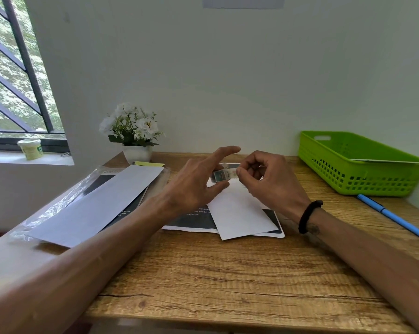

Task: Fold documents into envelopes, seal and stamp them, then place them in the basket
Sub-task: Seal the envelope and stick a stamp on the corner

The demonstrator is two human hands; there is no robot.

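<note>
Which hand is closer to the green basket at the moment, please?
Right. The right hand is over the envelope, left of the green basket; the left hand is farther left.

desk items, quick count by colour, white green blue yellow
white: 4, envelope under the hands, long envelope on the left, flower pot, printed sheet
green: 1, basket
blue: 1, pen
yellow: 1, pad edge behind the long envelope
total: 7
</note>
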